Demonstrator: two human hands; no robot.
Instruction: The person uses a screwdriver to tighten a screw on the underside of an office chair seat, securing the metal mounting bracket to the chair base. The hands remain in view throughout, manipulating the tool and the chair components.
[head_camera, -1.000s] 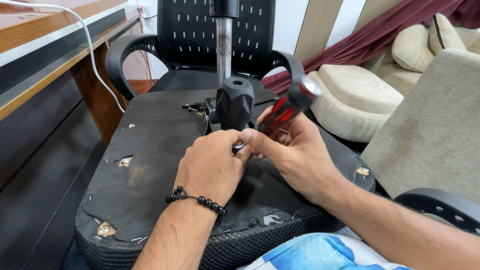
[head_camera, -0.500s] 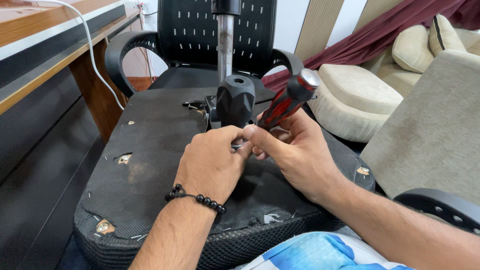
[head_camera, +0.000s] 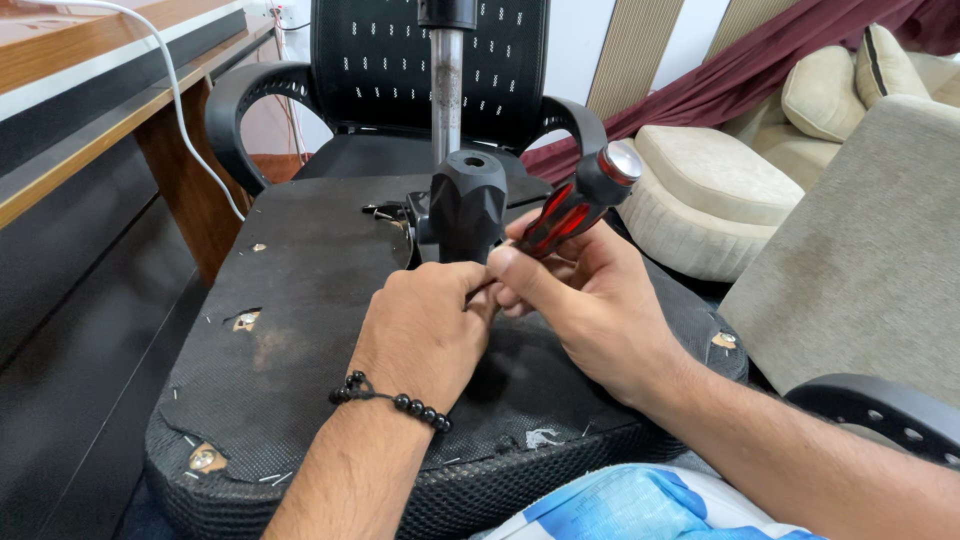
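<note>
An upturned office chair seat (head_camera: 300, 330) lies in front of me, its black fabric underside facing up. A black knob-shaped part (head_camera: 467, 205) and a metal gas cylinder (head_camera: 446, 90) stand at its middle. My right hand (head_camera: 590, 300) grips a screwdriver (head_camera: 575, 210) with a red and black handle, which slants up to the right. My left hand (head_camera: 425, 330), with a black bead bracelet on the wrist, is curled over the shaft end at the foot of the knob. The tip is hidden under my fingers.
A second black mesh chair (head_camera: 400, 70) stands behind the seat. A wooden desk (head_camera: 90, 120) with a white cable (head_camera: 180, 100) runs along the left. Beige cushions (head_camera: 720, 180) and a grey sofa (head_camera: 860, 260) are on the right. The seat edge has torn spots with bolts showing (head_camera: 205, 458).
The screwdriver handle has shifted slightly up and to the right in my right hand. Both hands stay at the foot of the knob.
</note>
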